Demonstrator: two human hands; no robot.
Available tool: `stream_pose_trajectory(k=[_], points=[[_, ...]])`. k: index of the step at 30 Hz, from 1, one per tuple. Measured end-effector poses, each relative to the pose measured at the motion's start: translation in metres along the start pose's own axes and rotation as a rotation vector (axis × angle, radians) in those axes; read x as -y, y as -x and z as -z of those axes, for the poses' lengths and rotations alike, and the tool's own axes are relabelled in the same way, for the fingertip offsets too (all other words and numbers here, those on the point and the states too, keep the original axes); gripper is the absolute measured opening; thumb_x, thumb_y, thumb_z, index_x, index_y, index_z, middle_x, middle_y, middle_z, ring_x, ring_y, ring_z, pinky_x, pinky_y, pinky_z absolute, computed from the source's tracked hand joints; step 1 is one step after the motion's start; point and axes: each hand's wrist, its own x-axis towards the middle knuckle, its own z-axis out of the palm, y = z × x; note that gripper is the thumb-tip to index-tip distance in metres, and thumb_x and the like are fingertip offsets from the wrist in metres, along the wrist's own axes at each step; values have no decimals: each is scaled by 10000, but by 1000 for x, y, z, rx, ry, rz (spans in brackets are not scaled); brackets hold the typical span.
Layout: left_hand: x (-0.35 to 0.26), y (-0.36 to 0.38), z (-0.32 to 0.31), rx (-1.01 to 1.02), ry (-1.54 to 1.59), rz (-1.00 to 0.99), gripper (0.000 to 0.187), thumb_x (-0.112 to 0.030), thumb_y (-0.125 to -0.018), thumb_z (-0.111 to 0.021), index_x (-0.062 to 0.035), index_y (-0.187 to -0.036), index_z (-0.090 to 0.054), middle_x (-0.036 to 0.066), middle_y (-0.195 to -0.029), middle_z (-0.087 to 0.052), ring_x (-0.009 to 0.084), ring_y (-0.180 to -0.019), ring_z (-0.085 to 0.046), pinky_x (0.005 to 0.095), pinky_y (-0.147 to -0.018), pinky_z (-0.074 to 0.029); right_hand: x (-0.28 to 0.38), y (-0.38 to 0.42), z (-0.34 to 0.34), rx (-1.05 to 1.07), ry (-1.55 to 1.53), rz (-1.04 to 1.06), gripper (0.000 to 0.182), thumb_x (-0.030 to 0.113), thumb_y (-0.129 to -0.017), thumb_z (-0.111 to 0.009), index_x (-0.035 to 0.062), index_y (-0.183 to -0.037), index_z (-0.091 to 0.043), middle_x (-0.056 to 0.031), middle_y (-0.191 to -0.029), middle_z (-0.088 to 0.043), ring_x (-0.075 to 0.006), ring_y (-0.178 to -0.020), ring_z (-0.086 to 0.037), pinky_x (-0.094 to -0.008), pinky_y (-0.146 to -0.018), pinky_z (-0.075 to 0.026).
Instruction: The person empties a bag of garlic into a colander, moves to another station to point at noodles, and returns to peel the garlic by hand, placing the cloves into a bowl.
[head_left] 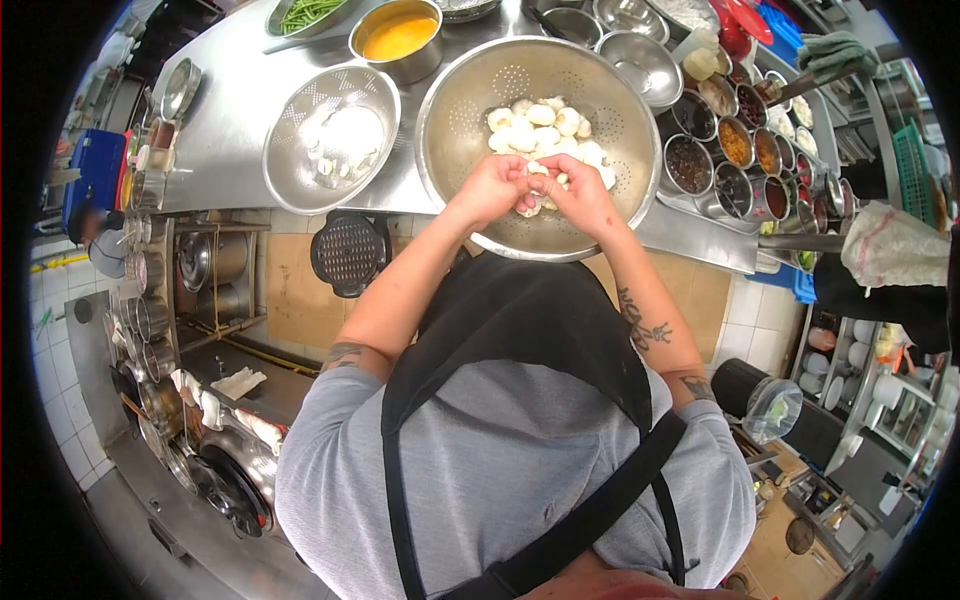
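Both my hands meet over the near part of a large metal colander (450,130), close to a heap of white mushrooms (541,115). The fingers of my left hand (493,190) are pinched together, and those of my right hand (580,195) close in beside them. Between the fingertips is a small white piece, seemingly of mushroom; which hand grips it is hard to separate. To the left stands a smaller perforated bowl (285,130) with white pieces inside.
A pot of orange liquid (403,42) and a tray of green beans (310,14) stand behind. Metal bowls (640,68) and containers of ingredients (690,163) crowd the right. A black stool (348,252) is below the counter's edge. At far left, a person (103,240) is partly visible.
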Motion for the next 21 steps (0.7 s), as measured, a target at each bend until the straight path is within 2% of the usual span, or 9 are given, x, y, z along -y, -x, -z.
stream_pose_trajectory(k=[5,11,17,20,21], points=[[2,1,-2,26,28,-19,131,-108,-969,-591,-4,-1046,-610,37,-847,-665,78,-674,-594,230,-622,-496,6,2,0,-30,60,71,194,167,-910,-655,-12,-984,-673,-147,-848,-706,-189,-738,-674,-315,-676,-529],[1,1,-1,85,34,-39,109,-99,-967,-591,-7,-1023,-608,36,-838,-665,76,-667,-588,226,-618,-493,1,-1,2,-88,158,170,168,152,-921,-640,-12,-947,-666,-140,-831,-704,-176,-719,-669,-313,-656,-522],[2,-3,-3,-1,-63,-27,103,-84,-955,-590,5,-994,-621,43,-807,-661,86,-642,-591,238,-585,-494,-32,-9,-6,-81,-261,-84,198,202,-934,-633,6,-944,-658,-131,-792,-692,-162,-682,-644,-291,-631,-503],[-1,-1,-6,-41,-146,42,105,-75,-951,-582,18,-968,-628,54,-796,-662,98,-642,-605,251,-578,-505,5,-1,-1,-32,154,6,241,251,-924,-654,15,-973,-657,-124,-787,-687,-148,-683,-635,-276,-635,-498],[0,-1,-6,-43,-152,49,107,-72,-950,-579,23,-961,-628,58,-797,-665,103,-649,-613,255,-585,-514,6,-1,-1,-11,153,-24,254,262,-918,-663,16,-979,-657,-120,-784,-685,-143,-681,-633,-276,-636,-500]])
